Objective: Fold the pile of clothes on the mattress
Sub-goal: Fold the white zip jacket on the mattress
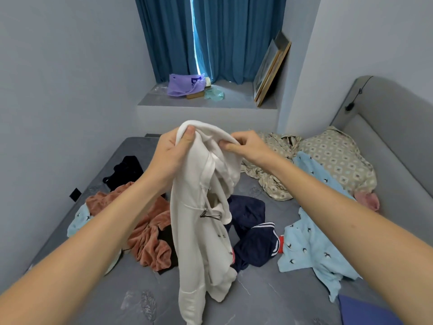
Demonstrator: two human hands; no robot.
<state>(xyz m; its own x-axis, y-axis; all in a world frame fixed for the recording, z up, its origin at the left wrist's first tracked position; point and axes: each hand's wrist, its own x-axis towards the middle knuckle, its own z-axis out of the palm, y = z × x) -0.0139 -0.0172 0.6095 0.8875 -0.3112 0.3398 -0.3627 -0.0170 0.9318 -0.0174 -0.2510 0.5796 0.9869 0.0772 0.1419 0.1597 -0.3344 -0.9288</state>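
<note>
A white hooded sweatshirt hangs in the air above the grey mattress, its lower end touching the surface. My left hand grips its top edge, thumb pressed over the fabric. My right hand pinches the same edge just to the right. Behind it on the mattress lie a rust-pink fleece garment, a navy garment with white stripes, a black garment, a light blue bird-print garment and a beige patterned garment.
A grey padded headboard borders the mattress on the right. Walls close in on the left. Beyond the mattress, a window ledge under blue curtains holds a purple plastic bag and leaning picture frames. A purple-blue item lies bottom right.
</note>
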